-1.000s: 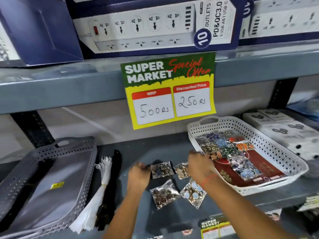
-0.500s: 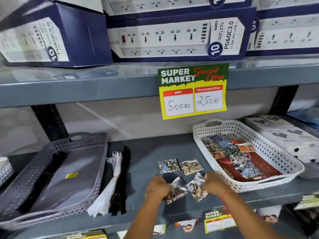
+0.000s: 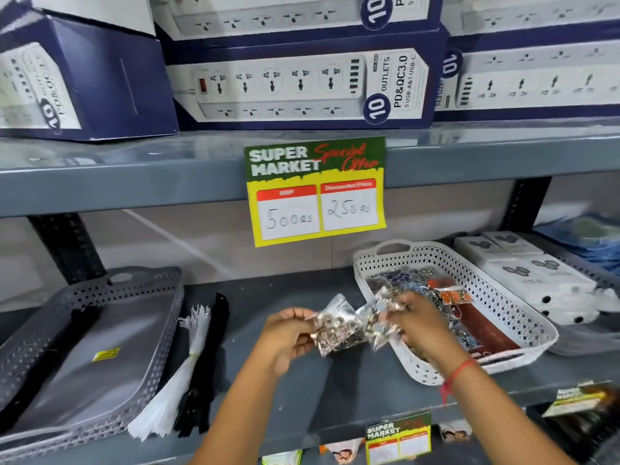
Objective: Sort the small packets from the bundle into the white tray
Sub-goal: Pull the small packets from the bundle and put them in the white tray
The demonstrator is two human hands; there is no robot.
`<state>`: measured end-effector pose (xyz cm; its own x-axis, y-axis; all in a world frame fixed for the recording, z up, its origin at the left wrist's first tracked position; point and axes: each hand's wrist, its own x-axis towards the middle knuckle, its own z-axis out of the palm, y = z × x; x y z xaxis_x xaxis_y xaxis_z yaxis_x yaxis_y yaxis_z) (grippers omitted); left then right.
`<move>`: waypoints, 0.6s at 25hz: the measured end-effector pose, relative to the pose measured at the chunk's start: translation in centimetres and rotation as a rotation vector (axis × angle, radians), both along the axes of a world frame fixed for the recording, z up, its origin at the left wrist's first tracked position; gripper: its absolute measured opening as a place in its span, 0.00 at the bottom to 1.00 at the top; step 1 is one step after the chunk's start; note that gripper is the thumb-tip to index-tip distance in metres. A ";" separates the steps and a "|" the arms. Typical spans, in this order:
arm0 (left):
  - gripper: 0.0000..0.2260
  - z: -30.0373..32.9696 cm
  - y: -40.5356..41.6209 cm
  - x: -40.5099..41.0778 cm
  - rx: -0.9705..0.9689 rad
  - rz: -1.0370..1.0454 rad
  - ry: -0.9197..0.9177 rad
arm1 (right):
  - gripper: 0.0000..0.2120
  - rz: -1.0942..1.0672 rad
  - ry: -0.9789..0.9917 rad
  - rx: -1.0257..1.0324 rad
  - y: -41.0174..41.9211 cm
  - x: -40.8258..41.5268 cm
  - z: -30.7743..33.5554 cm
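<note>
Both grips clamped clear, crinkled plastic packets [image 3: 339, 327]; left hand [image 3: 288, 333] and right hand [image 3: 419, 325] held them above the shelf, beside the white perforated plastic tray [image 3: 503, 303].

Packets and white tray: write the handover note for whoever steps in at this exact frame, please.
Left hand: pinching a clear packet of metal pieces, lifted off the shelf.
Right hand: gripping more small packets next to it, at the tray's near-left rim.
White tray: on the shelf to the right, already holding a spread of packets.
Done: part of the lot is in the tray.
Left: place the held packets in the tray. No others are visible on the shelf.
</note>
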<state>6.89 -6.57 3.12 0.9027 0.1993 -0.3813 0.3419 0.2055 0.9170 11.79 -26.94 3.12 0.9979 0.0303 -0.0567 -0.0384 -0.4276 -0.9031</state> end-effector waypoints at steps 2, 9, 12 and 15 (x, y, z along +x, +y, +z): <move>0.12 1.7 -2.8 1.8 0.062 -0.056 -0.028 | 0.06 -0.111 -0.048 0.054 -3.6 2.0 1.6; 0.09 1.7 -14.2 10.7 0.476 -0.218 0.087 | 0.09 -0.158 0.245 -0.055 -15.3 10.3 -1.4; 0.19 -0.3 -16.1 13.1 0.650 -0.255 0.172 | 0.06 -0.053 0.263 -0.294 -16.2 13.0 -2.9; 0.26 -1.6 -16.5 14.3 0.909 -0.263 0.173 | 0.11 -0.001 0.254 -0.573 -16.0 14.1 -3.8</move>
<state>21.17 -23.02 1.54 0.9066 0.2831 -0.3128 0.4208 -0.6615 0.6208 25.94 -42.93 -0.63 0.9511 -0.0761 -0.2993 -0.2225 -0.8409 -0.4933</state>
